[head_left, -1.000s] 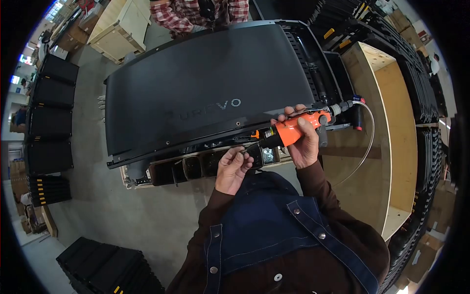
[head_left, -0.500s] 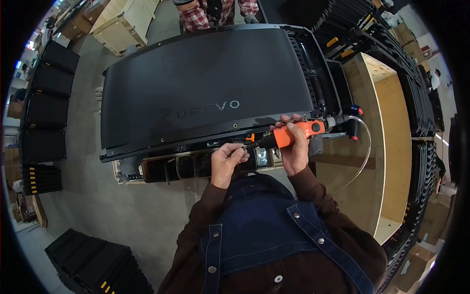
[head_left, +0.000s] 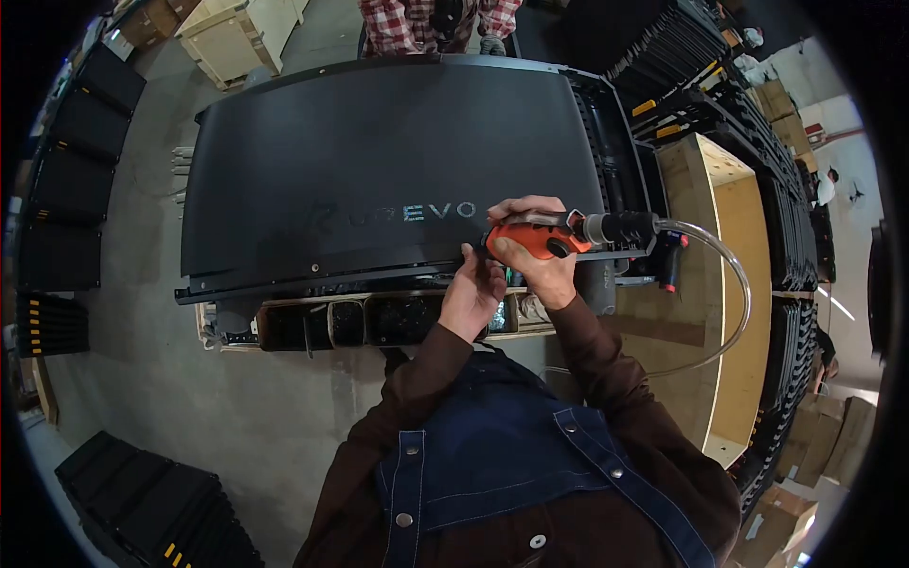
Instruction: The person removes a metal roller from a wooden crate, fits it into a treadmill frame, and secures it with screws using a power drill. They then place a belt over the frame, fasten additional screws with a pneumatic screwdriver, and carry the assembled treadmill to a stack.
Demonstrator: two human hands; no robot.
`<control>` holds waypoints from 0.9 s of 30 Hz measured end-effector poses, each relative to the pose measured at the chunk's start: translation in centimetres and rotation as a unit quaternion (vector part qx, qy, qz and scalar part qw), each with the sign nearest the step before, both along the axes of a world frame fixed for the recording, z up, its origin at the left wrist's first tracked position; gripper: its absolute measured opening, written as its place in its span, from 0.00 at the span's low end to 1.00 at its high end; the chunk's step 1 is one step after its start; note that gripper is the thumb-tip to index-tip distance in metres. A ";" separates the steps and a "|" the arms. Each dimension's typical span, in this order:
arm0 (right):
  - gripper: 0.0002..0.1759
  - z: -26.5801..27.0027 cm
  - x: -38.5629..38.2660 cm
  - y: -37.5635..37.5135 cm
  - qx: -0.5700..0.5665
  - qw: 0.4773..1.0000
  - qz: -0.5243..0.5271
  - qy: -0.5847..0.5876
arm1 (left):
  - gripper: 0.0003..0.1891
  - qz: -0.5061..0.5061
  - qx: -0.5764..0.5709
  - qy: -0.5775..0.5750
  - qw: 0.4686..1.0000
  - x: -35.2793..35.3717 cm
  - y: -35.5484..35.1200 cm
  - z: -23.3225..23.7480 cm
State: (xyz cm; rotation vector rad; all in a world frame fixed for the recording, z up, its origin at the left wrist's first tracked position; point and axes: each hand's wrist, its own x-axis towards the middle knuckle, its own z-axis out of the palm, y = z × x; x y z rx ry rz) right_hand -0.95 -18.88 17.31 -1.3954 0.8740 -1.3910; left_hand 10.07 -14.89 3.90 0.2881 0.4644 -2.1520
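An orange and black air tool [head_left: 530, 240] is in my right hand [head_left: 547, 273], its clear hose running off to the right. The tool's front end meets the near edge of a large black panel [head_left: 379, 142] with white lettering. Close below that end, my left hand [head_left: 473, 295] has its fingers partly spread at the panel's edge, and whether it holds anything small cannot be made out. Brass-coloured fasteners, such as one [head_left: 315, 268], sit along the panel's near edge.
Black bins [head_left: 402, 319] with small parts line the near side below the panel. A co-worker in a checked shirt [head_left: 388, 24] stands across. An open wooden crate [head_left: 724, 284] is at the right. Another driver [head_left: 673, 262] hangs near it. Black frames [head_left: 156, 502] are stacked at lower left.
The tool and my right hand have moved left and up onto the panel's edge. My left hand has shifted right and its fingers have left the tool's tip.
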 end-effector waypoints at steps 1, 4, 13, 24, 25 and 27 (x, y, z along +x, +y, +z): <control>0.26 0.4 0.2 -0.3 0.007 0.999 0.017 0.026 | 0.21 0.012 0.011 -0.040 0.999 -0.1 0.2 0.2; 0.23 0.6 0.6 -0.7 0.014 0.997 0.056 0.055 | 0.26 -0.027 0.012 -0.200 0.979 1.1 2.0 1.4; 0.22 -0.4 1.7 -2.4 0.001 0.982 0.135 0.133 | 0.28 0.161 0.026 -0.552 0.818 6.2 0.7 0.1; 0.30 -5.6 -0.2 2.5 0.093 0.975 -0.041 0.200 | 0.19 0.075 -0.130 -0.781 0.606 13.0 7.5 -6.3; 0.29 -6.7 -0.1 4.0 0.139 0.970 -0.061 0.189 | 0.14 0.057 -0.093 -0.846 0.522 16.1 8.9 -9.0; 0.18 -8.0 1.2 6.2 0.189 0.970 -0.060 0.141 | 0.12 0.006 -0.035 -0.931 0.364 22.7 11.6 -14.1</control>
